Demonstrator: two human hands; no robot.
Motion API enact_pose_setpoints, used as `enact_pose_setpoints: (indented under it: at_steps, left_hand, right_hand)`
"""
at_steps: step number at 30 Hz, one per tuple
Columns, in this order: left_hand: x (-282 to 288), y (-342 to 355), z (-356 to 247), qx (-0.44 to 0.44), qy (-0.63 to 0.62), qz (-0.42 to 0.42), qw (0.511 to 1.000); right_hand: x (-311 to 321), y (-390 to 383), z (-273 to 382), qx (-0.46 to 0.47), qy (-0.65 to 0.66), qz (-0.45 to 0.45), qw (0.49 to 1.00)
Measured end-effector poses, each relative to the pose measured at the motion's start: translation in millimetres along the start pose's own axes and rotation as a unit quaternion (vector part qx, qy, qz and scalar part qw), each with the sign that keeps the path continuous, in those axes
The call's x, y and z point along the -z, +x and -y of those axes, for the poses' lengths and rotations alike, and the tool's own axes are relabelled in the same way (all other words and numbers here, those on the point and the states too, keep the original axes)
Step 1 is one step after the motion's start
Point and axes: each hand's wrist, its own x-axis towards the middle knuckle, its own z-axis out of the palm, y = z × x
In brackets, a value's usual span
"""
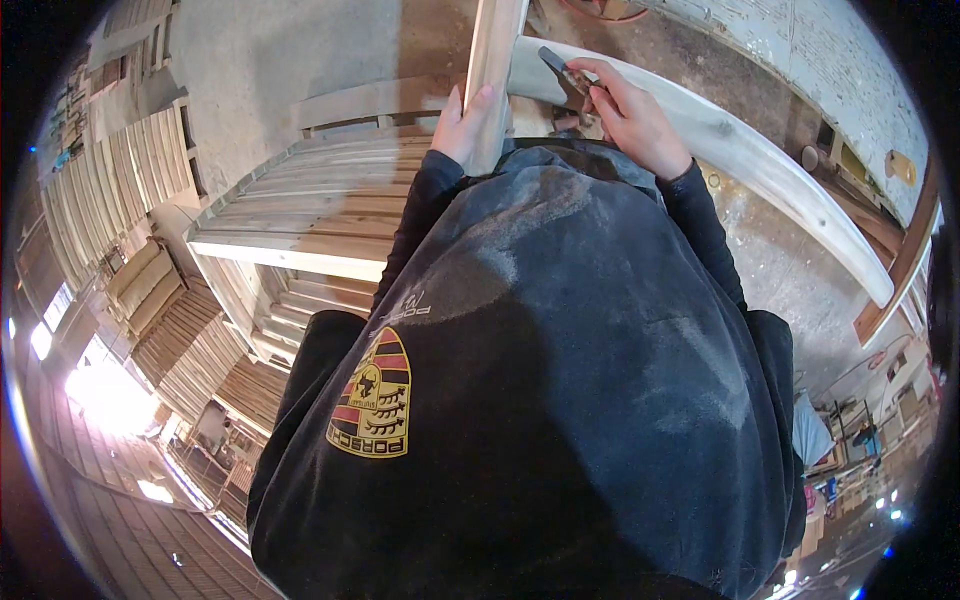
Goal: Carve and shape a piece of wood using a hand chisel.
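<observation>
My left hand (458,125) is wrapped round a pale wooden bar (497,45) that runs up from my dust-marked dark top to the upper edge of the head view. My right hand (645,128) holds a small tool with a flat dark tip (553,60), its fingers closed on the handle. That tip lies over the end of a long, curved, whitish board (770,195), which meets the bar and curves down to the right; whether the tip touches it is unclear.
Slatted wooden furniture (330,190) stands at the left, with more slatted pieces (115,185) farther off. A brown timber (915,245) is at the far right, near a worn pale surface (840,70). Cluttered shelving (850,430) stands at the lower right. The concrete floor (250,70) shows above.
</observation>
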Motion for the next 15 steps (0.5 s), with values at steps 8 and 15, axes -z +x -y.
enact_pose_setpoints:
  at_steps: [8,15]
  left_hand:
    - [1,-2,7,-0.030,0.080,-0.022,0.996]
    - [1,-10,2,-0.034,0.119,-0.050,0.991]
  right_hand:
    - [-27,-26,-22,0.098,-0.158,-0.050,0.981]
    - [-54,-30,-37,0.092,-0.184,-0.035,0.978]
